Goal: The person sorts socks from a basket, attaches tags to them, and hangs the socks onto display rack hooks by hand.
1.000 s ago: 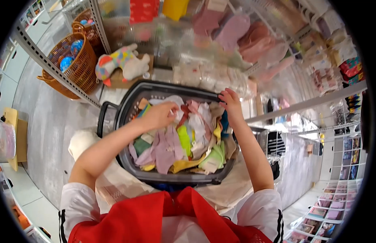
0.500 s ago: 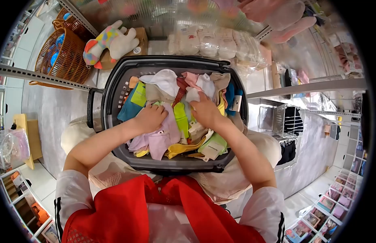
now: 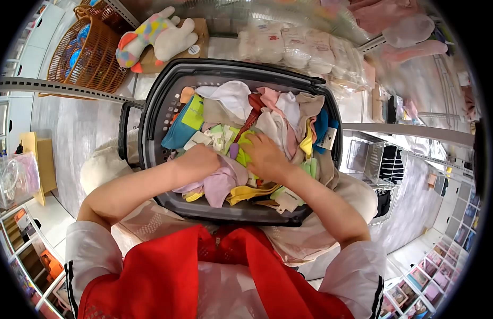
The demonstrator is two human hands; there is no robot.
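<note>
Resting left hand (image 3: 196, 163), with fingers curled, on lilac cloth (image 3: 220, 187) and right hand (image 3: 268, 158), with fingers bent, on lime cloth (image 3: 242, 155) just beside, both inside a grey tub (image 3: 160, 109). Cannot tell whether gripping either cloth, with fingertips partly hidden. Facing soft toy (image 3: 172, 41) and wrapped packs (image 3: 297, 50) beyond the tub.

A grey basket (image 3: 225, 214) holds a jumbled heap of colourful fabric items (image 3: 275, 125).

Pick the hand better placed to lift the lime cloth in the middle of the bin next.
Right, I'd judge: the right hand already reaches over the lime cloth, while the left hand sits off to its left, at the lilac cloth.
</note>
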